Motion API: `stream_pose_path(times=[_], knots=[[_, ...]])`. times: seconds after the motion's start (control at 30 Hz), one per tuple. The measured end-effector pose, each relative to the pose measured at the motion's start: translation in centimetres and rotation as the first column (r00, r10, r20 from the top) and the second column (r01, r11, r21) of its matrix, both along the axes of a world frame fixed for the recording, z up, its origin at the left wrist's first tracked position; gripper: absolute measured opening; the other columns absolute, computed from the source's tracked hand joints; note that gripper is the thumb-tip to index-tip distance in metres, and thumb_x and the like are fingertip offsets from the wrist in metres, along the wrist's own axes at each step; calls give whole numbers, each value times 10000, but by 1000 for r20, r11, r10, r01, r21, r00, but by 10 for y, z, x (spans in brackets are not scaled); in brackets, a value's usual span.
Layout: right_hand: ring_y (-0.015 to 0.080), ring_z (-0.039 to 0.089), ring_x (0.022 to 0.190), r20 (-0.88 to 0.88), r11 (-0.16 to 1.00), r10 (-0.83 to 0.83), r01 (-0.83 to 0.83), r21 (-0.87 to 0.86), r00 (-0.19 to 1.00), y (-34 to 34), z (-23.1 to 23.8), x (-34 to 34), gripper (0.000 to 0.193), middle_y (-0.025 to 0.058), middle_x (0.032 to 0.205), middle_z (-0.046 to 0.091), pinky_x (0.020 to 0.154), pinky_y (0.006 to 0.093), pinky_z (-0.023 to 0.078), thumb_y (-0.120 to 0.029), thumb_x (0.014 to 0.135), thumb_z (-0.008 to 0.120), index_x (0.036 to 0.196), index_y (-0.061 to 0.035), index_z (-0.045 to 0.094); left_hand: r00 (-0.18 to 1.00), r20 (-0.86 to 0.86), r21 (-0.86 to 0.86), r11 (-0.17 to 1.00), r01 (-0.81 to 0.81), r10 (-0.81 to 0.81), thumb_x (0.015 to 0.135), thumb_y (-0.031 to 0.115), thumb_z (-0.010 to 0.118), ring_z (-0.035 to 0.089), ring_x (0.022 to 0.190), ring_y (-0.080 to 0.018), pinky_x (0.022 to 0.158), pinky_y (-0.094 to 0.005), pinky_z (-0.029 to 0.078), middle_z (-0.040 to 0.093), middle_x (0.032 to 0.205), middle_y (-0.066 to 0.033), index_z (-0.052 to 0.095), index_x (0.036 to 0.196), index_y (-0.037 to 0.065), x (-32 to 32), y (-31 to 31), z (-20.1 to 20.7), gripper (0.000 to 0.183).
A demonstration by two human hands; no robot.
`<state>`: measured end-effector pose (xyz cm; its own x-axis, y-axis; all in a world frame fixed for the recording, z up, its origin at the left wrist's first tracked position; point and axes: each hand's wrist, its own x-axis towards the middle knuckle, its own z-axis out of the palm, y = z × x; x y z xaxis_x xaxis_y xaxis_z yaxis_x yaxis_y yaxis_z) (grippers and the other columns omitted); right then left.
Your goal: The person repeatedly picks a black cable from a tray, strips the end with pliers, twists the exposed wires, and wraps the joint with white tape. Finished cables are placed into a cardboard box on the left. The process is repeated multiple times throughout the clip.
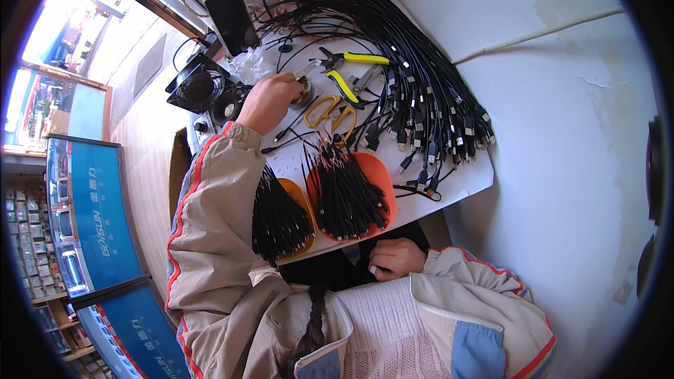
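Observation:
My left hand point(270, 102) reaches across the white table, fingers closed at a small round metal tin point(303, 92); what they grip, if anything, is hidden. Beyond the fingertips lies a clear, narrow plastic piece point(307, 68). Yellow-handled wire cutters point(342, 70) lie open beside it, and yellow-handled scissors point(330, 116) are nearer to me. My right hand point(398, 258) rests in my lap below the table edge, its fingers curled with nothing visible in them. Closer in, an orange bin point(385, 175) and a yellow bin point(300, 196) hold bundles of short black cables with bare wire ends.
A large bundle of black USB cables point(414, 84) spreads along the table's right side, beside the white wall point(547, 119). A phone point(232, 21) stands upright at the back, near crumpled white plastic point(251, 65). A black fan point(199, 85) sits at the left edge.

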<state>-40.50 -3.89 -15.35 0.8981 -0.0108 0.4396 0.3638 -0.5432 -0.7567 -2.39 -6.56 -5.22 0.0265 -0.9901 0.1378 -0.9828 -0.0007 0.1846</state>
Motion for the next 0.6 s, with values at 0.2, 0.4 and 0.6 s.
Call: stream_pose_path(times=[0.2,0.4,0.6], knots=[[261,584,669,-35,1000,-15,16,11,999,2,2,-3,121,91,746,566,573,354,513,-102,709,654,757,-40,562,992,-95,-78,993,-92,84,820,66,596,623,850,-320,762,-366,507,629,914,-127,682,931,22,0,13,15,148],[275,579,671,-47,999,-38,39,19,998,5,6,-2,124,95,746,567,577,364,499,-109,715,660,760,-44,564,981,-101,-140,974,-176,163,832,86,639,617,804,-306,747,-359,506,612,899,-123,673,915,9,3,50,43,119],[277,571,669,-64,999,-48,49,10,997,8,13,0,100,92,739,564,574,363,486,-85,712,653,740,-47,565,961,-14,-198,941,-274,277,834,54,630,606,792,-322,718,-387,508,575,874,-135,645,889,3,23,94,49,76]])
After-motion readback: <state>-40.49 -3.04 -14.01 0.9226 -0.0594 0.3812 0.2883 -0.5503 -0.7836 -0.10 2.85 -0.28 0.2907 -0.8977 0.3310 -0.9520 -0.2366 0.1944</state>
